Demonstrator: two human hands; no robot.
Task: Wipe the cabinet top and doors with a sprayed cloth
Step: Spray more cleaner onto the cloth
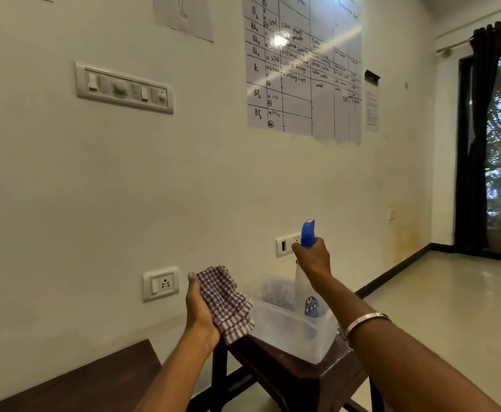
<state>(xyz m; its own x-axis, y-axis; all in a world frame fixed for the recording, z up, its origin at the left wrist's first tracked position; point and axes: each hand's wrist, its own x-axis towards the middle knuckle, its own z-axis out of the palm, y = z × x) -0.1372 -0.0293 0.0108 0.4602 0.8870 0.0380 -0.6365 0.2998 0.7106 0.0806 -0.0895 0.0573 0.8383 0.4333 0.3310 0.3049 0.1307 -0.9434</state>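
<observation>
The right hand [313,258] has its fingers curled tight around the neck of a spray bottle [307,288]. Only the back of the hand shows, so the fingertips are hidden. The bottle has a blue top that sticks up above the hand. Its clear body hangs down below, with a blue label near the bottom. The bottle's lower end is in front of or inside a clear plastic tub [293,325]; I cannot tell which.

The left hand [200,310] holds a checked cloth [225,301]. The thumb side faces us and the fingers are tucked behind the cloth, so they are hidden. The cloth is bunched up and droops over the palm, just beside the tub.

A silver bangle [365,321] sits on the right wrist.

The tub stands on a dark stool [296,379], whose legs are cut off at the bottom edge. A dark wooden top [73,382] shows at the lower left, mostly cut off.

On the wall are sockets [160,283] and a chart [302,66] with writing that is hard to read.
</observation>
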